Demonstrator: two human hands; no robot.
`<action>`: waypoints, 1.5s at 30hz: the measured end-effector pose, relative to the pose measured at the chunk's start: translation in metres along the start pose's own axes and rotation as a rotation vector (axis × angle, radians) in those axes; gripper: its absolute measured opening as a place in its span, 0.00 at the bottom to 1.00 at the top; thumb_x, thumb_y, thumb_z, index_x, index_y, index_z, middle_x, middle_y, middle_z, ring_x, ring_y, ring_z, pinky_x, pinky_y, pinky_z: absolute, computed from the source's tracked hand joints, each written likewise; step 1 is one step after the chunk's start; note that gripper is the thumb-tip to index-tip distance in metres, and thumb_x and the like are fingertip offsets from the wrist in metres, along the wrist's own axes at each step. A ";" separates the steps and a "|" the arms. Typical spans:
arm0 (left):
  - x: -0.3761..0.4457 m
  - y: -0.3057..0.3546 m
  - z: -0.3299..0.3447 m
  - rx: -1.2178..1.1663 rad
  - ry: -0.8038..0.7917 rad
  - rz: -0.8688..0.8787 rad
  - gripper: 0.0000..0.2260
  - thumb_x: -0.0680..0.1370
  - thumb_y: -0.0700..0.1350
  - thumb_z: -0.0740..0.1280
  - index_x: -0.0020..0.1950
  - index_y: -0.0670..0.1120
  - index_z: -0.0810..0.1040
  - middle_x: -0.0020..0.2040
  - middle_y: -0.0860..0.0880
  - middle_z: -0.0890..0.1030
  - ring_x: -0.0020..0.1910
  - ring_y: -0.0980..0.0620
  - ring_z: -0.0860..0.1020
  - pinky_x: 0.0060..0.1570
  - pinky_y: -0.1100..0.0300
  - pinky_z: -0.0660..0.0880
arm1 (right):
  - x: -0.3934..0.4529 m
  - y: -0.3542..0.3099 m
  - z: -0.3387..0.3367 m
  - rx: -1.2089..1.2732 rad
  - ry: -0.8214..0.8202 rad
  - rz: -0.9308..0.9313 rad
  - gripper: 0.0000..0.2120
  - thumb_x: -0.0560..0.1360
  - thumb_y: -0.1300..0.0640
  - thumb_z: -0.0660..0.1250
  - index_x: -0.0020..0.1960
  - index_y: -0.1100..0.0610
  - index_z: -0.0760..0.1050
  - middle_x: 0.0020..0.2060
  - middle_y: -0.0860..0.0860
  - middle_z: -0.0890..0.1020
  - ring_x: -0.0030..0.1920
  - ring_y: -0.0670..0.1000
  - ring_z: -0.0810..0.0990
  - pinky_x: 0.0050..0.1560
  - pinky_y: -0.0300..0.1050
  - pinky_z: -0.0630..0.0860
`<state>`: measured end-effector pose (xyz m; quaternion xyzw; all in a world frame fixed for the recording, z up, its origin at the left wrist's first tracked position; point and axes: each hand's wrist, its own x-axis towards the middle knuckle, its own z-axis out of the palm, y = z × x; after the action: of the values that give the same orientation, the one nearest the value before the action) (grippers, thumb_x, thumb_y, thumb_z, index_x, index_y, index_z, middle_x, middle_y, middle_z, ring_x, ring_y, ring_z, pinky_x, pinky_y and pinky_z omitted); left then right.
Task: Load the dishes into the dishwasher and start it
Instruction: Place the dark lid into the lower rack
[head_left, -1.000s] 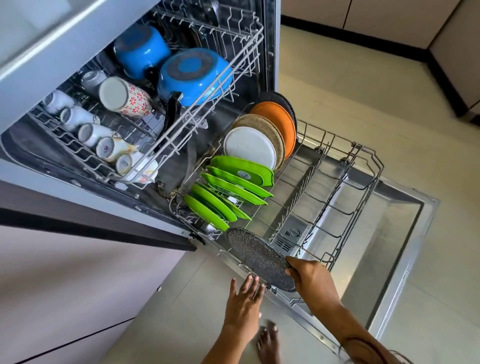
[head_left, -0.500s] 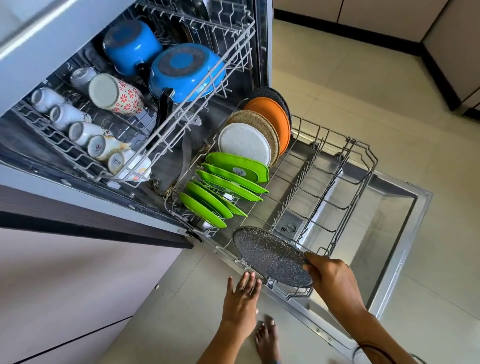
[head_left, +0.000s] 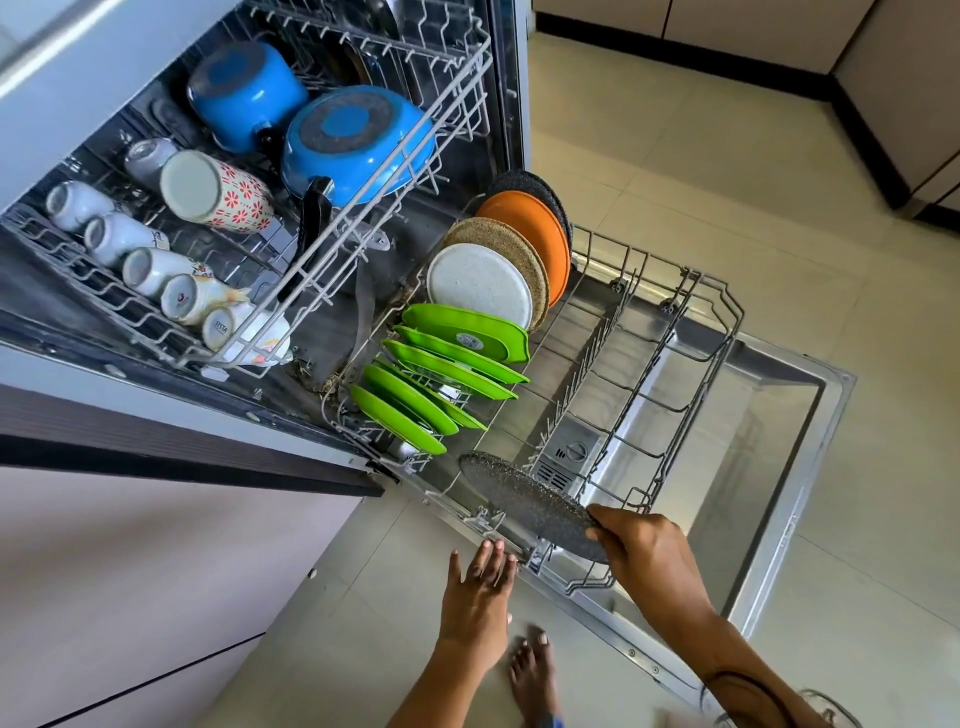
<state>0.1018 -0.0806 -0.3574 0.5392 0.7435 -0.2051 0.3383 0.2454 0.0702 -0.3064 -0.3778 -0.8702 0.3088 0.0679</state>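
My right hand (head_left: 641, 553) grips a dark speckled plate (head_left: 524, 501) by its near edge and holds it tilted over the front corner of the pulled-out lower rack (head_left: 691, 332). My left hand (head_left: 480, 587) is spread flat, fingertips touching the rack's front rail, holding nothing. Several green plates (head_left: 447, 364) stand in the rack's tines, and behind them a white plate (head_left: 478, 286), a tan one, an orange one (head_left: 530, 234) and a dark one. The upper rack (head_left: 400, 171) holds blue pans (head_left: 358, 143), a flowered mug (head_left: 218, 192) and several white cups.
The dishwasher door (head_left: 779, 467) lies open and flat, jutting out over the tiled floor. The right half of the lower rack holds no dishes. A cabinet front (head_left: 130, 571) is at the left. My bare foot (head_left: 532, 670) stands near the door's corner.
The speckled plate has shifted slightly right and nearer with my right hand. My left hand has moved up until its fingertips touch the rack's front rail.
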 end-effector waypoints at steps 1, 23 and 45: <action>0.000 0.000 0.001 -0.002 0.002 -0.001 0.30 0.82 0.48 0.56 0.78 0.45 0.42 0.78 0.45 0.40 0.76 0.47 0.39 0.70 0.45 0.35 | 0.000 0.000 -0.001 0.010 0.019 0.009 0.10 0.68 0.65 0.74 0.35 0.55 0.74 0.22 0.51 0.71 0.24 0.54 0.69 0.23 0.39 0.66; 0.002 -0.002 0.007 0.010 0.002 0.000 0.31 0.82 0.48 0.57 0.78 0.46 0.42 0.78 0.47 0.41 0.76 0.48 0.39 0.71 0.44 0.37 | -0.016 -0.010 0.041 -0.247 -0.159 -0.146 0.23 0.44 0.69 0.80 0.36 0.55 0.81 0.23 0.48 0.77 0.19 0.49 0.73 0.17 0.36 0.67; -0.012 0.002 0.021 -0.059 0.183 -0.026 0.27 0.82 0.45 0.56 0.78 0.44 0.48 0.78 0.45 0.54 0.77 0.48 0.48 0.74 0.52 0.46 | -0.047 0.003 0.059 0.040 -0.225 0.309 0.17 0.75 0.64 0.65 0.63 0.56 0.74 0.53 0.54 0.81 0.49 0.55 0.81 0.48 0.47 0.78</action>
<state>0.1120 -0.1017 -0.3629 0.5356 0.7840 -0.1376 0.2819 0.2593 0.0105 -0.3496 -0.4684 -0.7978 0.3729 -0.0706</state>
